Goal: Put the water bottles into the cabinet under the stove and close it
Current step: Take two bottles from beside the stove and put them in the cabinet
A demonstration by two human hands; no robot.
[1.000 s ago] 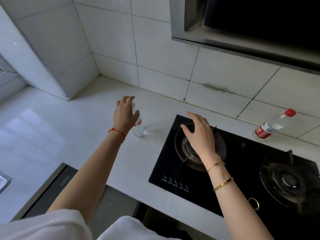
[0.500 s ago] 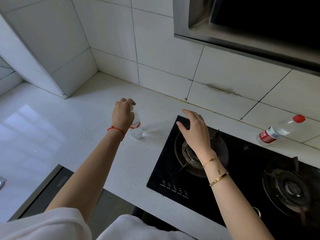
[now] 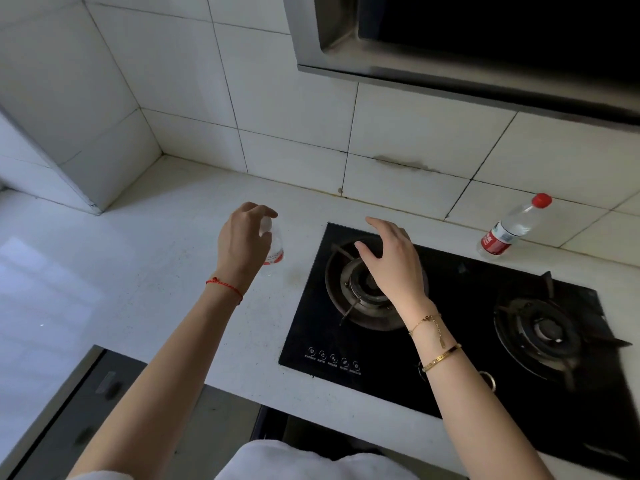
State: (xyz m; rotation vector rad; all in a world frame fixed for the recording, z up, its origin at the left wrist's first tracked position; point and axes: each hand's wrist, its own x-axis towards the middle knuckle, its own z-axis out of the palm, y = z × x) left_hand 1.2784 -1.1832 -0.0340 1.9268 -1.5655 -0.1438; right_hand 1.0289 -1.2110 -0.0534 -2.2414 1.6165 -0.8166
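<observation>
Left hand (image 3: 242,240) closed round the small bottle (image 3: 275,242) on the counter (image 3: 145,271); right hand (image 3: 391,261) open, empty, over the left burner (image 3: 367,289). Second bottle (image 3: 509,226) far right — top-heavy grip could tip it.

White counter (image 3: 145,271) carries a black two-burner stove (image 3: 460,341), set under the right-hand fingers (image 3: 375,225). One small bottle (image 3: 275,249) stands enclosed by the left fingers (image 3: 263,213); a red-capped bottle (image 3: 509,227) stands well right of both.
</observation>
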